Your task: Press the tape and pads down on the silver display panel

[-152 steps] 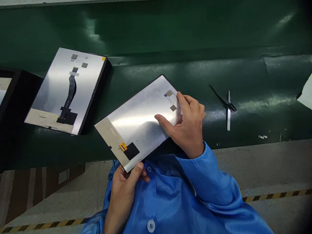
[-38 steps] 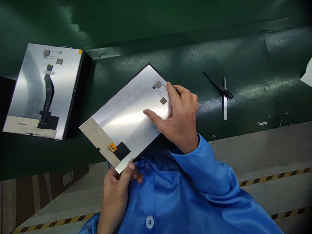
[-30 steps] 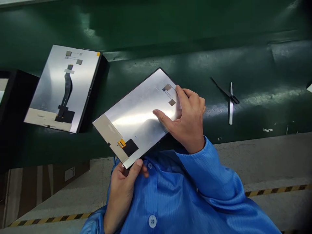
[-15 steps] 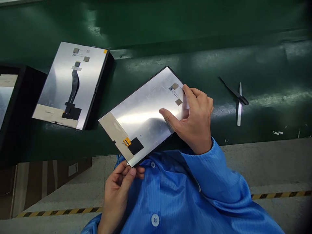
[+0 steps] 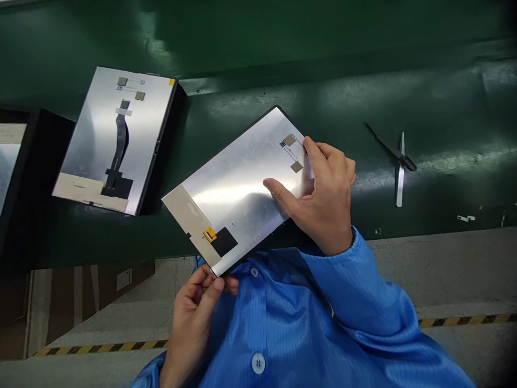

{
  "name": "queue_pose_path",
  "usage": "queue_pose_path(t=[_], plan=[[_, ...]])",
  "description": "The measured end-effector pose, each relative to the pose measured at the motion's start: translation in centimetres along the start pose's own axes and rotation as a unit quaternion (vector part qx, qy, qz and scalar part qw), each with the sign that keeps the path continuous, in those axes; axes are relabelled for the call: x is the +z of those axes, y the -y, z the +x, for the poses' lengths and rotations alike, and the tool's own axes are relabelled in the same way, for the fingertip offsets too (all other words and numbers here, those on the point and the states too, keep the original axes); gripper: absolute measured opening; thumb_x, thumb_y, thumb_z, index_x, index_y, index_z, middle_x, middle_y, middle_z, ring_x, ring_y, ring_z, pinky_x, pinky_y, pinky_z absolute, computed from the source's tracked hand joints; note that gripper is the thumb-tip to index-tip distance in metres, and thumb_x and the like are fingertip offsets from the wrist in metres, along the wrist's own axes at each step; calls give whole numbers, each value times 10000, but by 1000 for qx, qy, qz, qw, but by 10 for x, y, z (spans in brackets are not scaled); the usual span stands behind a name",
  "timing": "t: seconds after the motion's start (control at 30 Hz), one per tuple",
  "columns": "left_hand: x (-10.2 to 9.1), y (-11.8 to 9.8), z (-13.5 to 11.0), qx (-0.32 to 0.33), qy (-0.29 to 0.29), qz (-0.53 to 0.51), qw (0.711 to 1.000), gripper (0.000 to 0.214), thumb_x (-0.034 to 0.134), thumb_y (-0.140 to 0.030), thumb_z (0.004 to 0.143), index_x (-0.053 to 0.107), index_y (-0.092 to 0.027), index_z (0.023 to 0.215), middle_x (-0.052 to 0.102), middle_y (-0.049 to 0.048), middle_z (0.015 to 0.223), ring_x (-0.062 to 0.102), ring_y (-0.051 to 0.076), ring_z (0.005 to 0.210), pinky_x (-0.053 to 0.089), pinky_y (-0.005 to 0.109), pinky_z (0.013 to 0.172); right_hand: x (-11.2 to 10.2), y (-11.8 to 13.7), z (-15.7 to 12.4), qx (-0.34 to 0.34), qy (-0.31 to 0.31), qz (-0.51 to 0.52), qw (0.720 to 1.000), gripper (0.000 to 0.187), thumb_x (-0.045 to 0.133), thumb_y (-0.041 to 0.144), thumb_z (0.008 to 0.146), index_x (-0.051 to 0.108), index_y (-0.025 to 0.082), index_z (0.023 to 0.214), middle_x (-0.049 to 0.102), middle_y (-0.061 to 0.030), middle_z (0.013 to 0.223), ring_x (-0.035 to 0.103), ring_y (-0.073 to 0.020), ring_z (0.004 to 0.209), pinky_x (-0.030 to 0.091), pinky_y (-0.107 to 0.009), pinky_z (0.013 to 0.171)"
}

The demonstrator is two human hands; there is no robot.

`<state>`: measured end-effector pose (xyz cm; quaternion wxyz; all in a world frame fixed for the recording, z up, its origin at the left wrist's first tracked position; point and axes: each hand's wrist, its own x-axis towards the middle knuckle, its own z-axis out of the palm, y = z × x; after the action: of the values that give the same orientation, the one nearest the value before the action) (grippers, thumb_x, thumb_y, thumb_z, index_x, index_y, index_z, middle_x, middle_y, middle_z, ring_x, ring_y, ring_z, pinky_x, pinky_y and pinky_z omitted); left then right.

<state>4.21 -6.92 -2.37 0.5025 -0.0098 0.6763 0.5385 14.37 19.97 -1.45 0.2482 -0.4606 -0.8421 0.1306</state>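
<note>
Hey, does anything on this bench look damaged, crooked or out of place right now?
Nothing looks damaged. The held panel, gripped by the left hand and right hand, lacks the black ribbon cable seen on the other panel at left. A small white scrap lies on the green mat near the tweezers.

Back of the panel point(image 5: 238, 183) is smooth silvery metal with a satin sheen, with a matt beige tape strip point(image 5: 183, 207) at its 8 o'clock end. Same finish on the second panel point(image 5: 117, 134) at 10 o'clock. The counter point(image 5: 283, 54) is glossy green sheet, slightly wrinkled. At 3 o'clock the tweezers point(image 5: 399, 178) are bare shiny metal, and the sleeve point(image 5: 355, 302) is blue striped cloth.
</note>
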Motion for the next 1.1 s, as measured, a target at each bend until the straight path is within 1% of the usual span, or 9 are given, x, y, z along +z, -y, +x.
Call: queue_pose_path(t=[0.1,0.23,0.47,0.57,0.73,0.83,0.93,1.03,1.1], plan=[[1,-2,2,15,18,23,999,269,671,-456,954,686,-210,1061,699,15,814,623,172,827,469,302,878,0,1,0,3,-5,-1,1000,904,678,741,841,536,136,1497,563,-165,1409,503,-341,1289,437,-520,1085],[4,-5,5,28,19,50,998,252,678,-462,945,684,-211,968,686,13,792,623,179,829,447,309,891,0,2,0,6,-7,0,1000,894,679,738,843,536,145,1496,566,-162,1409,512,-339,1274,444,-524,1069],[8,-7,6,21,7,63,998,295,714,-504,908,662,-213,920,653,-2,776,603,170,790,462,295,818,0,2,-1,5,-10,0,1000,896,680,743,841,534,147,1494,568,-159,1408,513,-341,1275,447,-526,1063],[9,-11,5,12,-2,62,998,323,732,-525,887,660,-213,929,656,-3,765,612,171,789,471,290,821,0,2,0,3,-11,-3,1000,895,688,733,841,538,137,1491,568,-162,1404,516,-337,1273,442,-519,1072],[5,-18,4,13,3,94,996,379,751,-549,862,696,-198,993,713,31,789,653,185,840,502,291,894,0,2,-1,3,-8,-6,1000,887,661,742,856,526,146,1499,565,-165,1404,511,-338,1274,452,-517,1048],[0,-19,4,6,-12,109,994,446,769,-550,845,707,-197,1110,751,57,876,691,219,941,530,329,965,0,2,-1,3,-7,-9,1000,889,644,755,860,524,151,1499,564,-164,1400,511,-339,1272,456,-515,1037],[-3,-20,5,-9,-21,110,994,545,794,-544,824,687,-193,1226,772,92,1036,710,252,1028,551,369,1002,-1,2,-1,5,-5,-10,1000,896,646,756,858,524,146,1503,564,-163,1404,510,-337,1271,455,-510,1038],[-3,-22,5,-25,-4,87,996,565,806,-532,817,680,-185,1246,770,108,1116,717,247,1021,566,369,996,-1,3,-1,7,-4,-6,1000,900,667,744,852,525,140,1504,567,-163,1404,509,-335,1270,448,-515,1047],[-1,-22,5,-32,-3,67,997,542,813,-512,817,680,-188,1231,772,100,1099,717,227,982,570,352,980,-1,3,-1,7,-6,-4,1000,897,680,735,847,528,141,1502,570,-161,1403,510,-335,1270,446,-516,1052]])
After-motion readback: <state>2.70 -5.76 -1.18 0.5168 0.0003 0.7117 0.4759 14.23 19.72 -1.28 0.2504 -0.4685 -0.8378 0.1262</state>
